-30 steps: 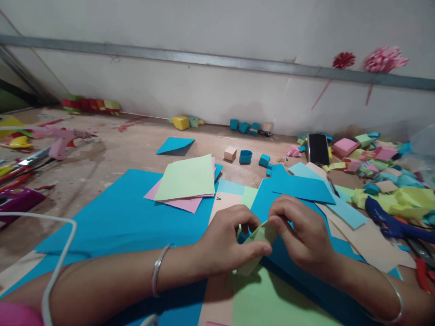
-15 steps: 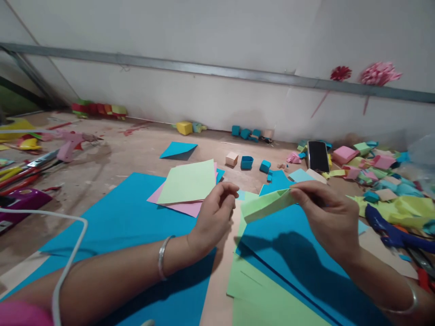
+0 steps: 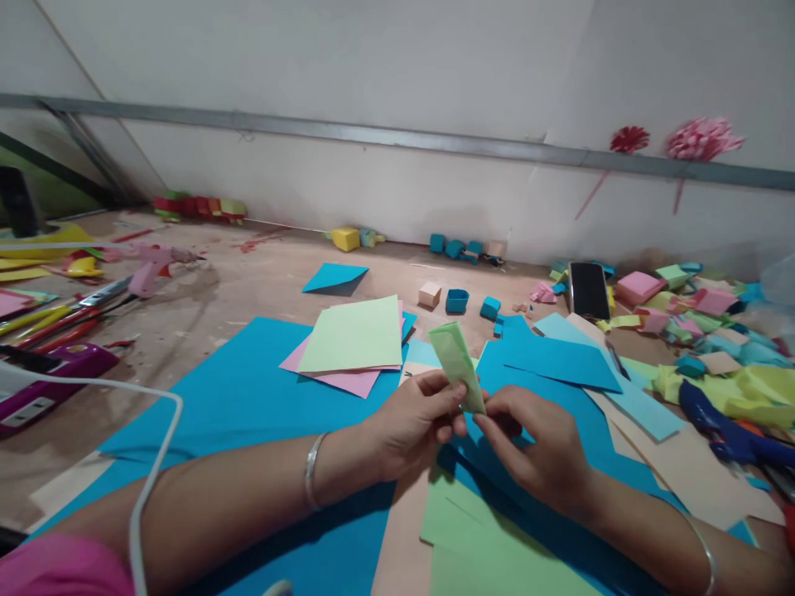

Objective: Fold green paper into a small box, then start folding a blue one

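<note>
A narrow folded strip of light green paper (image 3: 456, 360) is held up, tilted, near the middle of the view. My left hand (image 3: 416, 422) pinches its lower part between thumb and fingers. At the strip's bottom end, my right hand (image 3: 537, 447) grips the corner with thumb and forefinger. Beneath both hands lie large blue sheets (image 3: 248, 397) and light green sheets (image 3: 497, 542). Left of the strip rests a small stack of square paper, with a light green sheet (image 3: 354, 335) over a pink one (image 3: 348, 383).
Small folded paper boxes (image 3: 457, 300) stand toward the wall. A phone (image 3: 589, 290) and a heap of paper pieces (image 3: 701, 306) lie at right, near a blue-handled tool (image 3: 714, 422). A pink glue gun (image 3: 149, 269) and a white cord (image 3: 158, 455) are at left.
My left hand has taken hold of the green strip, which has turned from nearly level to steeply tilted. My right hand has moved left and down to its lower end.
</note>
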The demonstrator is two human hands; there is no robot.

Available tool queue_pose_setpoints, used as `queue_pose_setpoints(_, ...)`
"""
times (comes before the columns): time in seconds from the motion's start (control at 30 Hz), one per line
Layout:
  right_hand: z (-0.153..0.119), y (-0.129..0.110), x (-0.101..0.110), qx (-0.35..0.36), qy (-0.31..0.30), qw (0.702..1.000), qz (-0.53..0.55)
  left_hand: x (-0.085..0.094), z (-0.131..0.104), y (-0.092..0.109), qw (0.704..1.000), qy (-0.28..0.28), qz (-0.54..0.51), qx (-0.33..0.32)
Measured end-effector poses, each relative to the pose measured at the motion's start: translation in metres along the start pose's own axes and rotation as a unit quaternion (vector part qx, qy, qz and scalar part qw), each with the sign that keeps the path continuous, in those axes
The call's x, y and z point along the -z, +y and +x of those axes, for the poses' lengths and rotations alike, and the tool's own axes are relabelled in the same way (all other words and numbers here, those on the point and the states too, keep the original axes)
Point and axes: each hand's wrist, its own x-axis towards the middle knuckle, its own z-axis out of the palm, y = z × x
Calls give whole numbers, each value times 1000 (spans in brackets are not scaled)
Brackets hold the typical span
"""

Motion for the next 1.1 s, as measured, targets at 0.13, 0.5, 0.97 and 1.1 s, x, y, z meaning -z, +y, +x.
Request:
queue_pose_setpoints(0.13,1,2,6,125,-6,992,0,2,1,6,1000,-24,12,-9)
queue_pose_setpoints(0.5,25,11,48,88,-72,979,172,15,1,24,939,-259,133,181)
queue_pose_setpoints(0.97,20,7,35,70,63,995,36,10,-4,15,718,-174,601,-306)
queue_pose_setpoints(1.1,19,2,34,114,88,989,-19,18,-1,12,618,-142,686,-356)
